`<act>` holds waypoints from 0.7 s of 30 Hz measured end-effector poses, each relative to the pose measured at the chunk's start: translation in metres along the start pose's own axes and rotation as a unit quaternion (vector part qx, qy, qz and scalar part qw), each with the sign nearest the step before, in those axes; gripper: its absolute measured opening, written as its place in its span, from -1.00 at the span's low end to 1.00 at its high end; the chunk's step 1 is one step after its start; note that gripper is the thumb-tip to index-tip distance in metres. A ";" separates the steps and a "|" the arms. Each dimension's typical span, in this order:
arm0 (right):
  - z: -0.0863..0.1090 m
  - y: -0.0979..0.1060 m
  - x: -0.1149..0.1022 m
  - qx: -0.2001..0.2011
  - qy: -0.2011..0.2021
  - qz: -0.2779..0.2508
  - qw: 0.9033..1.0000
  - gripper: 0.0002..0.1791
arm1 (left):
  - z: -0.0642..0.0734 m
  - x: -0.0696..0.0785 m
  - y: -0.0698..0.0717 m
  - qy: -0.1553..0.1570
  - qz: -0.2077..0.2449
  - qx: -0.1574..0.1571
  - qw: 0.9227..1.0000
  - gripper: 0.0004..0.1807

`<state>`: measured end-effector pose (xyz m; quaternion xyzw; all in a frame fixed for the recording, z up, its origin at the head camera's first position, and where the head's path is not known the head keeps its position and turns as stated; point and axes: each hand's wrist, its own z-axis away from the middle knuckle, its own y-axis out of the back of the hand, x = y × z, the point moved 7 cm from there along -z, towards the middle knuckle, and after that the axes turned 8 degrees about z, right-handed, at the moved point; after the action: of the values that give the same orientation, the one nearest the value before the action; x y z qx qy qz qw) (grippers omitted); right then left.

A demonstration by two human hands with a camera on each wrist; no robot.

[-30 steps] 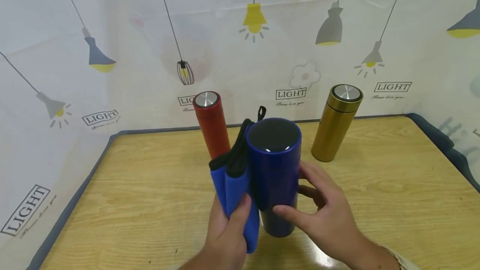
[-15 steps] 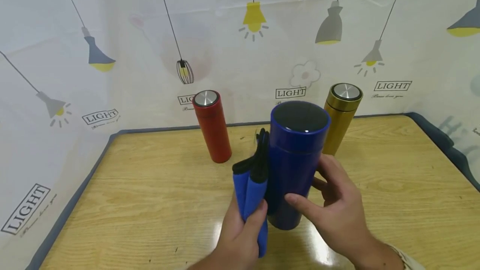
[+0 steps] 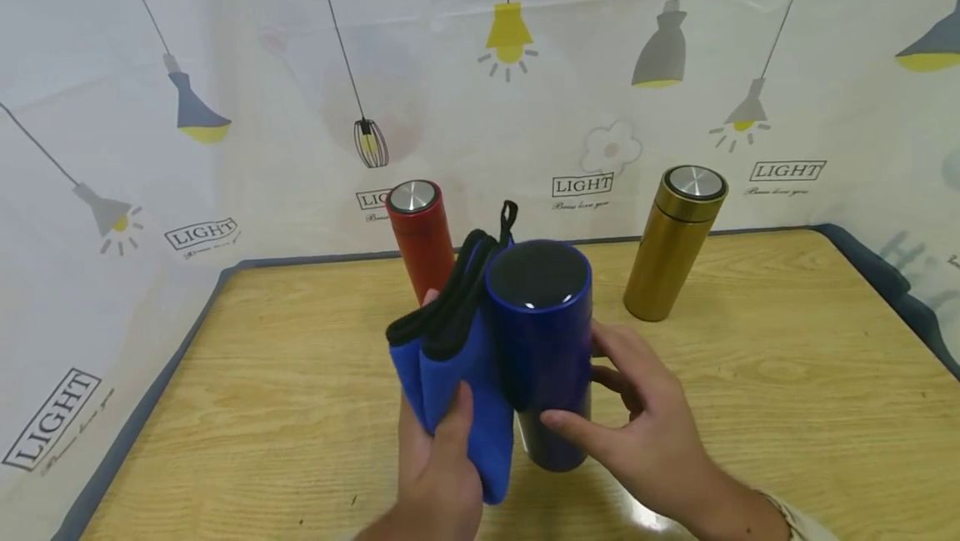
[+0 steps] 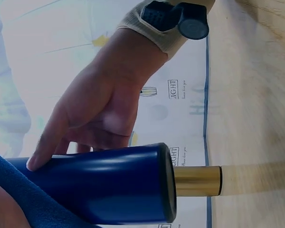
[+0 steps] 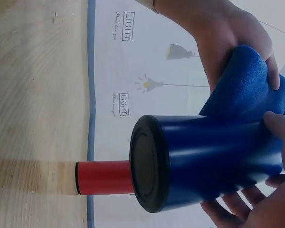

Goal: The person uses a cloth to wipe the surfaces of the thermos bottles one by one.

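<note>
My right hand (image 3: 656,441) holds a dark blue thermos bottle (image 3: 542,349), thumb on the near side and fingers round the right side. In the right wrist view its black base (image 5: 147,164) hangs above the tabletop. My left hand (image 3: 442,458) grips a folded blue cloth (image 3: 472,408) with black edging and a small hanging loop. The cloth lies against the left side of the bottle, its upper edge below the bottle's dark top (image 3: 542,274). In the left wrist view the cloth (image 4: 33,199) covers part of the bottle's wall.
A red thermos bottle (image 3: 420,241) stands behind the cloth, partly hidden by it. At the back right stands a gold thermos bottle (image 3: 675,249). Both are on the wooden table (image 3: 262,408), which ends at a lamp-printed backdrop (image 3: 450,107).
Bottle, cloth and both hands moved right, then back left and lower. The cloth now spreads wider to the left, covering part of the red bottle again; the gold one is uncovered.
</note>
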<state>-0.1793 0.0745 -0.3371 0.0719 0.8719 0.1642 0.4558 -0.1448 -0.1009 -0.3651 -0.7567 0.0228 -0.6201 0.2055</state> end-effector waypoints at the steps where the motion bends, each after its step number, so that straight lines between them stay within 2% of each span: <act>1: 0.000 0.000 0.000 -0.002 0.002 0.004 1.000 -0.05 | 0.000 -0.001 0.000 0.002 0.005 0.002 1.000 -0.48; 4: 0.000 0.000 0.001 -0.007 -0.002 0.012 1.000 -0.04 | 0.004 -0.006 -0.001 0.021 -0.005 0.002 1.000 -0.48; 6: 0.000 0.000 0.001 -0.007 -0.008 0.017 1.000 -0.04 | 0.006 -0.007 -0.006 0.006 -0.011 -0.025 1.000 -0.48; 9: -0.001 0.001 0.002 -0.004 -0.013 0.024 1.000 -0.03 | 0.008 -0.003 -0.014 -0.046 -0.015 -0.093 0.994 -0.49; 11: -0.001 0.002 0.003 -0.001 -0.016 0.028 0.999 -0.02 | 0.009 0.004 -0.021 -0.100 -0.023 -0.147 0.984 -0.51; 15: -0.002 0.005 0.006 0.005 -0.028 0.038 0.999 0.02 | 0.010 0.012 -0.029 -0.142 -0.042 -0.207 0.967 -0.54; 18: -0.003 0.008 0.007 0.012 -0.037 0.041 0.998 0.02 | 0.011 0.013 -0.031 -0.134 -0.048 -0.227 0.963 -0.53; 21: -0.003 0.009 0.007 0.014 -0.052 0.032 0.998 0.01 | 0.012 0.011 -0.032 -0.121 -0.056 -0.226 0.965 -0.50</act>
<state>-0.1862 0.0842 -0.3382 0.1148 0.8464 0.1625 0.4940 -0.1379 -0.0716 -0.3456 -0.8531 0.0948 -0.5131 -0.0041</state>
